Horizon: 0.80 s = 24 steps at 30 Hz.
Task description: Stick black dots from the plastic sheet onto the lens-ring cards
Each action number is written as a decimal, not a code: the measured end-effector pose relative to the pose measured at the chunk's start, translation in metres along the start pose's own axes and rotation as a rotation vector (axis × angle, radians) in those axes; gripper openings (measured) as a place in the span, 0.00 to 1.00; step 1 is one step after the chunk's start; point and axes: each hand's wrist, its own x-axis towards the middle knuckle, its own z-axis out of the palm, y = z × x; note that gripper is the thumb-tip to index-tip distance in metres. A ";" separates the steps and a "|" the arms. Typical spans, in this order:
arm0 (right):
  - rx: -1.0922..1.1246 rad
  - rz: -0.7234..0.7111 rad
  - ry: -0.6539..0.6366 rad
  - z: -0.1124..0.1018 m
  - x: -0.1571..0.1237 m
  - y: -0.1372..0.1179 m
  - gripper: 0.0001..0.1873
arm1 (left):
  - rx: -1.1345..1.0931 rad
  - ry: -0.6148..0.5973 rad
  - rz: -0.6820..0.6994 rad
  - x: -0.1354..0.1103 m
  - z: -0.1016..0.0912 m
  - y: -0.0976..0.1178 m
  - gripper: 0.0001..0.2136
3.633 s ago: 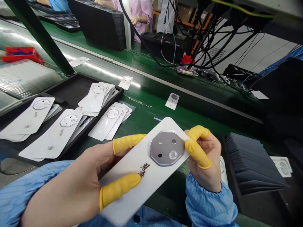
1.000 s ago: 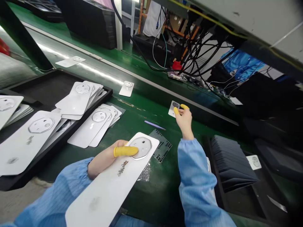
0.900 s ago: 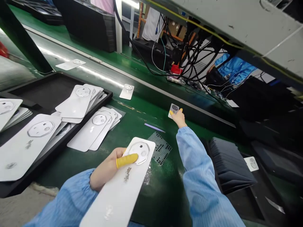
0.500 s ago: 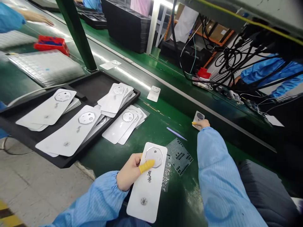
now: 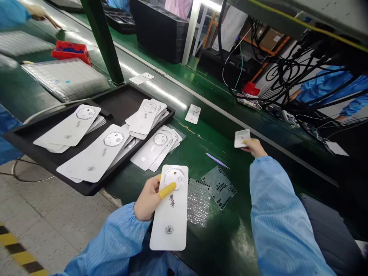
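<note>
My left hand [image 5: 149, 195], yellow cots on its fingers, grips a white phone back cover [image 5: 169, 214] by its left edge. The thumb lies over the octagonal camera area. Farther off to the right, my right hand [image 5: 254, 147] pinches another white back cover [image 5: 240, 135] above the dark belt. Near my left hand, a fanned pile of back covers [image 5: 152, 149] lies on the green table. A clear bubble sheet [image 5: 198, 203] and a clear sheet with black dots [image 5: 220, 187] lie between my hands, with purple tweezers [image 5: 217, 160] behind them.
A black tray [image 5: 115, 99] at left holds several stacks of back covers. Single covers lie on the belt [image 5: 193, 114] beyond. A green post [image 5: 102, 42] rises behind the tray. Cables [image 5: 293, 69] hang at upper right. A co-worker's hand [image 5: 43, 14] is at upper left.
The cover in my right hand has changed angle, its face now paler and wider. The cover in my left hand has swung more upright and shifted left. The view has shifted slightly.
</note>
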 end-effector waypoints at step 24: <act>-0.270 -1.055 -0.428 0.074 -0.228 0.113 0.18 | 0.316 0.562 0.362 -0.020 -0.056 -0.016 0.35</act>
